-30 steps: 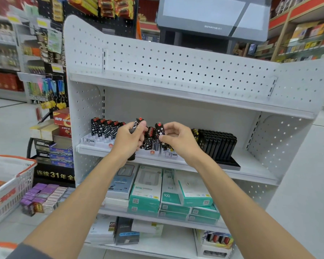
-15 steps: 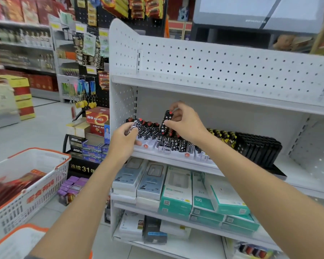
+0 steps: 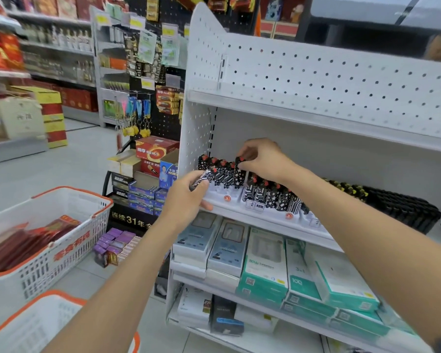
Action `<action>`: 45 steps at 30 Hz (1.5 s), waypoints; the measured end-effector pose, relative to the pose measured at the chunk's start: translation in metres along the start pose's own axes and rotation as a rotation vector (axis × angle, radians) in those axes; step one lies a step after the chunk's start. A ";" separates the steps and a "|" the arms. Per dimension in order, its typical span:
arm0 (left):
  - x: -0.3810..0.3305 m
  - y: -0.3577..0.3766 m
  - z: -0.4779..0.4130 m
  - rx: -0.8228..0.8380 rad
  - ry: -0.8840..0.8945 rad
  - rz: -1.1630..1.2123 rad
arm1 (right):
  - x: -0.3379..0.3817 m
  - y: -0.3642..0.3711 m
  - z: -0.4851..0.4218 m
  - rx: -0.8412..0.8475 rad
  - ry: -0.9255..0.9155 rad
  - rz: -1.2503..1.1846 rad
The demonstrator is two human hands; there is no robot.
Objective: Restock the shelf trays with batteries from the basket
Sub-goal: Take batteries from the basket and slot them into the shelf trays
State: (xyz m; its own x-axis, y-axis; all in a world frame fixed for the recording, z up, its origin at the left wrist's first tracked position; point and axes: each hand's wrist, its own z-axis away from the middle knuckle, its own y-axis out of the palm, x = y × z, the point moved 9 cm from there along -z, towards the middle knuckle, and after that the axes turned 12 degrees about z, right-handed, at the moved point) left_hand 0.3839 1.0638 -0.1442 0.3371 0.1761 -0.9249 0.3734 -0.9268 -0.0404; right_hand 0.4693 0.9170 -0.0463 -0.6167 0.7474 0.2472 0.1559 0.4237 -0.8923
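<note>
— Where is the left grip?
— At the front lip of the left tray on the middle shelf. Its fingers curl round a tilted battery, black with white marks, held just in front of the row.
— And the right grip?
— Higher, over the same tray. Thumb and fingertips pinch the red-capped top of an upright battery at the right end of that row. It stands a little taller than its neighbours.
— What is beside it?
— The right tray, just beside, holds more of the same kind. Past it stands a block of black packs.
— The basket?
— The basket sits low, well to the left, white with an orange rim. The red packs in it are blurred. A second basket is nearer, at the bottom edge.
</note>
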 end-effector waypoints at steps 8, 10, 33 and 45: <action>0.005 0.000 -0.001 -0.012 0.015 -0.086 | -0.015 -0.004 0.002 -0.005 0.069 -0.042; 0.005 0.000 -0.003 -0.014 0.028 -0.063 | -0.015 -0.003 0.002 0.024 0.054 -0.027; -0.016 -0.002 0.004 -0.043 0.012 0.235 | 0.022 -0.004 0.014 0.088 -0.039 -0.174; -0.008 -0.004 0.007 -0.035 -0.140 0.335 | 0.021 -0.009 0.016 0.101 -0.017 -0.246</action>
State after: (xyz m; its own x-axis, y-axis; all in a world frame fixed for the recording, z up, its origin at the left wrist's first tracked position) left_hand 0.3736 1.0632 -0.1394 0.3245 -0.1845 -0.9277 0.2923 -0.9132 0.2839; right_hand 0.4424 0.9207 -0.0397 -0.6399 0.6189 0.4556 -0.0780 0.5375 -0.8396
